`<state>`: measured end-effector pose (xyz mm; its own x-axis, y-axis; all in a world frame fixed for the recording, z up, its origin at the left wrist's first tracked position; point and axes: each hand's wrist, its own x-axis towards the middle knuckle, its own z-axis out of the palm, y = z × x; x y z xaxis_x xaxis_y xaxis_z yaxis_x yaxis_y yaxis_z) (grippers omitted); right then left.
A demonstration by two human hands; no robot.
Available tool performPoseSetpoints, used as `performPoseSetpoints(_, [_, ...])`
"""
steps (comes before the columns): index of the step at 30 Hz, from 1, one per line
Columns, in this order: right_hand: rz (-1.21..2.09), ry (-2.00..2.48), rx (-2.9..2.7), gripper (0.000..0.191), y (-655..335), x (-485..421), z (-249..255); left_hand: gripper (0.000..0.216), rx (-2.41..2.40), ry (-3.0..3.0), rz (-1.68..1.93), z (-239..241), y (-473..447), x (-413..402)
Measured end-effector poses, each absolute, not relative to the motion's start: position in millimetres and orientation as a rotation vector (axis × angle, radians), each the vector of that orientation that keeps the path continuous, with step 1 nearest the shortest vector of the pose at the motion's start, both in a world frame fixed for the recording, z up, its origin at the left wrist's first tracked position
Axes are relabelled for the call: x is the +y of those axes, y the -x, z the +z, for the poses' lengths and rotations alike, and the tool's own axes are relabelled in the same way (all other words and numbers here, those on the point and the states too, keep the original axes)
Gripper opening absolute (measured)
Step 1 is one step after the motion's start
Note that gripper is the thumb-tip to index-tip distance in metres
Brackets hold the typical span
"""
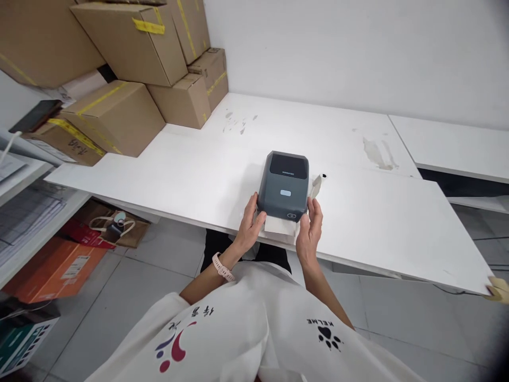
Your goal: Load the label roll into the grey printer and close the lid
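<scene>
A dark grey label printer (288,206) stands near the front edge of the white table, with a glossy black panel on top and a pale button. My left hand (248,227) holds its left side, thumb toward the front corner. On the opposite side, my right hand (309,233) grips the right front corner with fingers along the side. White paper (278,226) lies under the printer's front, between my hands. A small curled white strip (317,187) with a dark end lies just right of the printer.
Cardboard boxes (127,45) with yellow tape are stacked at the left back of the white table (191,175). A white wall rises behind. On the floor at left sit an orange box (59,268) and a paper bag. Something yellowish (498,289) sits at the table's right corner.
</scene>
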<state>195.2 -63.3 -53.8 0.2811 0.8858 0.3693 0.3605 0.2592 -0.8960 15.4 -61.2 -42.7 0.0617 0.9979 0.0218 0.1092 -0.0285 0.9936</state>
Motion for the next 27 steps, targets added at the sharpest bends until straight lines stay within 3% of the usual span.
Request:
performPoseSetpoints(6, [0.62, 1.169, -1.173, 0.052, -201.2, -52.3, -39.0, 0.069, 1.225, -1.499, 1.227, -33.9, -11.6, -47.5])
performPoseSetpoints(12, [0.307, 1.151, -1.469, 0.066, -208.2, 9.8, 6.2, 0.057, 1.183, -1.506, 1.405, -0.4, -10.2, 9.8])
performPoseSetpoints(16, [0.11, 1.109, -1.538, 0.071, -211.2, 78.2, 39.1, 0.06, 1.457, -1.517, 1.117, 3.5, -13.7, 45.2])
performPoseSetpoints(22, [0.154, 1.103, -1.567, 0.067, -222.7, 172.2, 66.3, 0.067, 1.726, -1.599, 0.711, 3.0, -19.6, 69.3])
performPoseSetpoints(27, [-0.148, 1.123, -1.558, 0.066, -219.8, 167.9, 86.4, 0.066, 1.693, -1.552, 0.657, 0.0, -19.4, 78.4])
